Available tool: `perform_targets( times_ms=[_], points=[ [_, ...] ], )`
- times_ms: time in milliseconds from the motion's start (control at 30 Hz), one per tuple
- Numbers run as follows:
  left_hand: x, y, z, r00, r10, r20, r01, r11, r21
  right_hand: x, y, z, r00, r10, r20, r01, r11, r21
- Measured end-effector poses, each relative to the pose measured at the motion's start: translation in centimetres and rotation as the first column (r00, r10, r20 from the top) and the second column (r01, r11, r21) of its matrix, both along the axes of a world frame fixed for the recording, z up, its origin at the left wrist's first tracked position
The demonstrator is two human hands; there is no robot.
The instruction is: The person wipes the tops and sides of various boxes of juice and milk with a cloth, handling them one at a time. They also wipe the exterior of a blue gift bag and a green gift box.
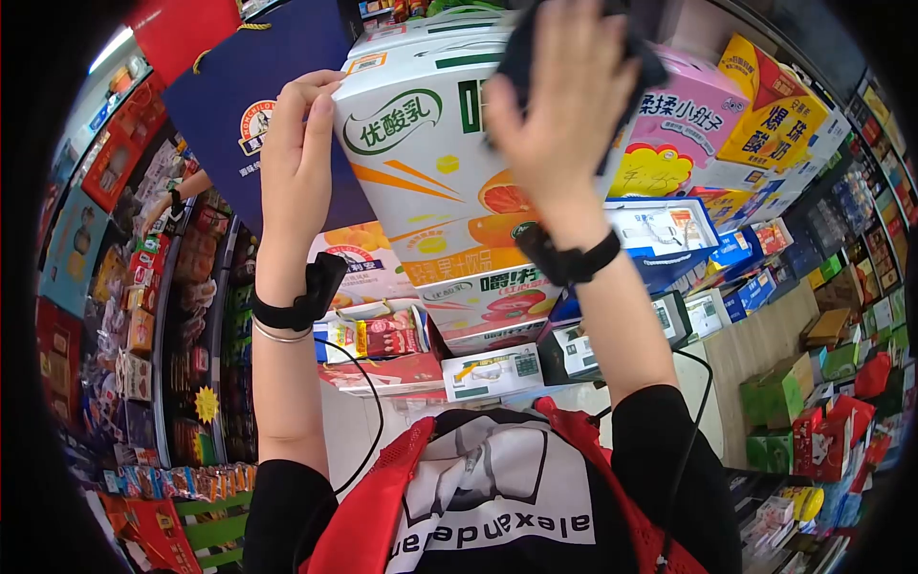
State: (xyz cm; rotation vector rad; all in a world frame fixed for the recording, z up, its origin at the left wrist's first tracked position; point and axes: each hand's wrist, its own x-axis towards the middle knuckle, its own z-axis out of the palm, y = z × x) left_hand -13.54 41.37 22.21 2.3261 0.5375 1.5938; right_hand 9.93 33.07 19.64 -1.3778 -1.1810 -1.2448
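A tall white drink carton [406, 182] with green lettering and orange fruit pictures stands upright in front of me, on top of similar cartons. My left hand [298, 158] grips its upper left corner, fingertips bent onto the top edge and thumb along the side. Over its upper right part, my right hand [559, 110] holds a black cloth [623, 81] against the carton. Those fingers are spread across the cloth and slightly blurred by motion. Hand and cloth hide part of the carton's lettering.
Left of the carton stands a dark blue gift bag [225, 105]. Pink [684, 105] and yellow boxes [770, 100] are stacked on the right. An open blue box [660, 230] and a snack box [382, 335] sit lower down. Packed shelves line both sides; another person's hand [158, 212] reaches in at left.
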Motion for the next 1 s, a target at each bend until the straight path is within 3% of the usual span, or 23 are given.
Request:
perform_targets(
  times_ms=[67, 100, 200, 233, 267, 300, 367, 400, 467, 500, 567, 767, 800, 867, 933, 967, 1000],
  points=[
    [0.0, -0.2, -0.1, 1.0, -0.01, 0.002, 0.01, 1.0, 0.002, 1.3, -1.9, 2.3, 0.988, 0.028, -0.15, -0.03, 0.999, -0.01],
    [0.0, -0.2, -0.2, 1.0, -0.012, 0.012, 0.012, 1.0, -0.002, 3.0, -0.7, 2.0, 0.979, 0.193, -0.069, -0.185, 0.977, 0.109],
    [0.2, -0.2, -0.2, 1.0, -0.001, 0.025, 0.001, 1.0, 0.01, 4.2, -1.4, -1.3, 0.948, 0.285, -0.138, -0.266, 0.953, 0.145],
    [0.2, -0.2, -0.3, 1.0, -0.004, 0.028, 0.004, 1.0, -0.004, 3.8, -1.8, -2.4, 0.892, 0.379, -0.247, -0.332, 0.919, 0.212],
    [0.2, -0.2, -0.3, 0.999, -0.005, 0.033, 0.006, 1.0, -0.018, 3.2, -2.3, -3.8, 0.701, 0.527, -0.48, -0.429, 0.85, 0.307],
    [0.2, -0.3, -0.4, 0.999, -0.003, 0.036, 0.004, 1.0, -0.016, 3.2, -2.8, -5.5, 0.367, 0.675, -0.64, -0.537, 0.716, 0.447],
    [0.2, -0.2, -0.4, 0.999, 0.001, 0.034, 0.0, 1.0, -0.013, 4.4, -3.1, -9.7, 0.425, 0.554, -0.716, -0.445, 0.817, 0.368],
    [0.2, -0.2, -0.4, 0.999, 0.001, 0.037, -0.001, 1.0, -0.011, 5.6, -2.8, -12.6, 0.216, 0.639, -0.738, -0.485, 0.726, 0.487],
    [0.2, -0.1, -0.4, 0.999, 0.012, 0.037, -0.013, 1.0, 0.025, 5.3, -3.9, -13.6, -0.008, 0.668, -0.744, -0.508, 0.639, 0.578],
    [0.2, -0.1, -0.4, 0.999, 0.009, 0.042, -0.01, 1.0, 0.027, 5.2, -4.4, -13.7, -0.002, 0.669, -0.743, -0.509, 0.639, 0.577],
    [0.3, -0.4, -0.5, 0.999, 0.011, 0.053, -0.01, 1.0, -0.011, 4.9, -5.3, -13.6, -0.391, 0.612, -0.687, -0.41, 0.552, 0.726],
    [0.3, -0.9, -0.4, 0.997, -0.013, 0.082, 0.017, 0.999, -0.047, 5.3, -6.3, -10.5, -0.46, 0.504, -0.731, -0.497, 0.537, 0.682],
    [0.3, -0.9, -0.4, 0.996, -0.009, 0.092, 0.012, 0.999, -0.042, 5.1, -6.3, -9.9, -0.455, 0.505, -0.734, -0.506, 0.531, 0.679],
    [0.3, -0.6, -0.4, 0.992, -0.052, 0.112, 0.056, 0.998, -0.033, 3.7, -6.2, -8.1, -0.114, 0.64, -0.76, -0.536, 0.604, 0.59],
    [0.2, -0.5, -0.5, 0.992, -0.054, 0.113, 0.057, 0.998, -0.021, 1.7, -6.4, -4.9, -0.056, 0.684, -0.728, -0.527, 0.599, 0.603],
    [0.1, -0.9, -0.3, 0.994, -0.044, 0.105, 0.047, 0.998, -0.029, 1.6, -5.9, -4.1, 0.454, 0.576, -0.68, -0.5, 0.796, 0.341],
    [0.0, -1.4, -0.1, 0.995, -0.034, 0.097, 0.037, 0.999, -0.036, 1.4, -5.4, -3.1, 0.842, 0.332, -0.426, -0.308, 0.943, 0.126]
  ],
)
